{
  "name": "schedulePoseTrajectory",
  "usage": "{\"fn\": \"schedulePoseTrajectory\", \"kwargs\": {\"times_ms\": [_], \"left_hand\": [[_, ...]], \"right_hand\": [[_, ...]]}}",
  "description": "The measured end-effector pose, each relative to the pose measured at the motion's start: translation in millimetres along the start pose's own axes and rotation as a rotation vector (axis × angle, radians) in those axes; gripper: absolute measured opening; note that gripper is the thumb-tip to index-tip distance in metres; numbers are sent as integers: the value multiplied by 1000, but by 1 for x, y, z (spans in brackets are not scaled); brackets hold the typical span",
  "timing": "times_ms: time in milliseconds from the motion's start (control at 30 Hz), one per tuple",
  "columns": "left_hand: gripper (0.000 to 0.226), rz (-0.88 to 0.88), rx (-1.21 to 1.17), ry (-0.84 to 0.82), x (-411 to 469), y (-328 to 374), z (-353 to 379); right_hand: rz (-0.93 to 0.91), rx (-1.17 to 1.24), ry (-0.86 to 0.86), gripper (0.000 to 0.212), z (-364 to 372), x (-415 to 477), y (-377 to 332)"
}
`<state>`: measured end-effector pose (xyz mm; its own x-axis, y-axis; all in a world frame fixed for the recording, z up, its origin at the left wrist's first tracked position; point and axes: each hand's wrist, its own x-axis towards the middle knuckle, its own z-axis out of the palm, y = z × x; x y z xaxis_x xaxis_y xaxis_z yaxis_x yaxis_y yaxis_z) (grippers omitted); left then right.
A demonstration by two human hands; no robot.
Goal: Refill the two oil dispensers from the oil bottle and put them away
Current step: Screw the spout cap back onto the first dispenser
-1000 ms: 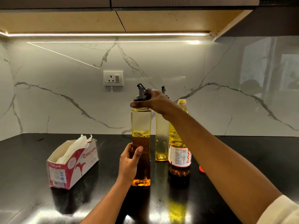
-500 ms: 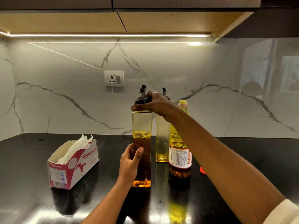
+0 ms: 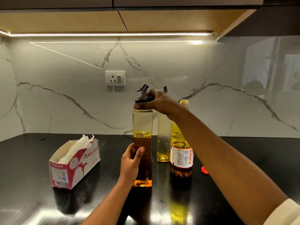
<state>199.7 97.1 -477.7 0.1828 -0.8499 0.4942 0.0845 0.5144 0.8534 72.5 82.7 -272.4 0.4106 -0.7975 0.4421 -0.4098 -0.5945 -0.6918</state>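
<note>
A tall square glass oil dispenser, over half full of amber oil, stands on the black counter. My left hand grips its lower body. My right hand grips its black spout cap from the right. Behind it stands a second dispenser with only a little oil at the bottom; its spout shows above my right hand. To the right stands the yellow Fortune oil bottle with no cap on. A small red cap lies on the counter right of the bottle.
A red and white Origami tissue box lies on the counter at the left. A marble backsplash with a wall socket rises behind, under overhead cabinets with a light strip.
My right hand has turned slightly on the front dispenser's cap, and the spout points a different way. The left hand and the bottles stay where they were.
</note>
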Motion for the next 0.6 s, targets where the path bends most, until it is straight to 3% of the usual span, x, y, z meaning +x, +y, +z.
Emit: {"fn": "schedulePoseTrajectory", "kwargs": {"times_ms": [67,133,167,267,400,500,600], "left_hand": [[84,-1,0,-1,-1,1,0],[85,-2,3,-1,-1,1,0],[85,-1,7,0,0,1,0],[85,2,6,0,0,1,0],[86,6,2,3,-1,2,0],[85,-1,-3,0,-1,3,1],[83,-9,-10,-1,-1,2,0]], "right_hand": [[55,-24,-35,71,5,3,-4],[136,97,-170,85,2,6,-5],[150,162,-227,82,-3,6,-6],[117,336,-335,43,-17,8,3],[50,123,-132,37,-8,7,6],[11,-132,1,64,7,3,-2],[87,103,-180,97,2,4,-3]]}}
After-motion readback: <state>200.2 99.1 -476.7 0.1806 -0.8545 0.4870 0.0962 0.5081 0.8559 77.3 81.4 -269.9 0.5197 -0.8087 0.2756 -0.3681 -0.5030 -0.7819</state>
